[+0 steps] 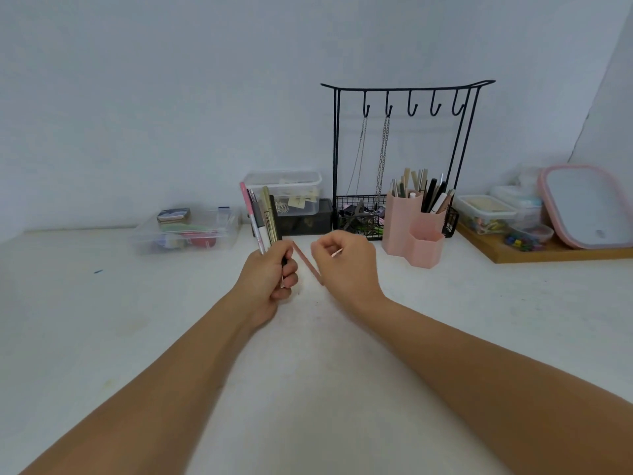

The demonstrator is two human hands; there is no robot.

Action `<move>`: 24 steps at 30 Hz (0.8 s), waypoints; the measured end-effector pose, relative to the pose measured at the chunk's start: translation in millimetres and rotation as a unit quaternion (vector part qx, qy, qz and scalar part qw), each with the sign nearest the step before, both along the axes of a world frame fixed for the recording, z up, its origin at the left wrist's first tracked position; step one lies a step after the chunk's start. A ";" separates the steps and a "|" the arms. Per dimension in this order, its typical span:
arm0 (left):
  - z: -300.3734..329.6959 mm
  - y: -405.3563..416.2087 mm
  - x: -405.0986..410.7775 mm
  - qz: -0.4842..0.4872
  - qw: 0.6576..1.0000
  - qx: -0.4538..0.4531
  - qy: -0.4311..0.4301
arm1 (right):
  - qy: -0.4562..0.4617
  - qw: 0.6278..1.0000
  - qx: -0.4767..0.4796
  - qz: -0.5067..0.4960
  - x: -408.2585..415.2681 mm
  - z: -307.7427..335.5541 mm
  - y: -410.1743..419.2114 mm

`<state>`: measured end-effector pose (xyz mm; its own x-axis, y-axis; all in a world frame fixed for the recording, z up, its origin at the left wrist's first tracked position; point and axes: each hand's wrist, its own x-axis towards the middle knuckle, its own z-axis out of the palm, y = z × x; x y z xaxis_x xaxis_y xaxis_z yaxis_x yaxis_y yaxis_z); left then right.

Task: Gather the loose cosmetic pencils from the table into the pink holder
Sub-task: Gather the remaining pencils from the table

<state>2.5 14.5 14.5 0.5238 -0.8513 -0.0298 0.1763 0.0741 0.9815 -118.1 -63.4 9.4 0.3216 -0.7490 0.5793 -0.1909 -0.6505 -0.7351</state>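
My left hand (274,279) grips a bundle of several cosmetic pencils (262,217) that stand nearly upright above the fist. My right hand (346,262) is just to its right, curled round a thin pink pencil (308,264) that slants between the two hands above the table. The pink holder (411,228), with several pencils standing in its taller cups, sits on the table behind and to the right of my right hand.
A black wire hook stand (404,97) with hanging chains rises behind the holder. Clear plastic boxes (185,234) (284,190) sit at the back left. A wooden tray (534,252) with small containers and a pink-rimmed mirror (589,207) is at the right.
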 end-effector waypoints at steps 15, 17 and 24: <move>-4.3 0.8 4.0 -0.024 0.999 0.012 0.019 | 0.302 0.952 0.026 -0.041 -7.7 -4.5 -18.1; -3.8 -0.2 4.2 -0.022 1.000 0.014 0.018 | 0.231 0.969 0.080 -0.033 -7.4 -3.1 -18.8; -6.3 -0.7 7.2 -0.025 0.999 -0.014 0.024 | -0.065 0.939 0.291 0.172 -3.4 5.9 1.1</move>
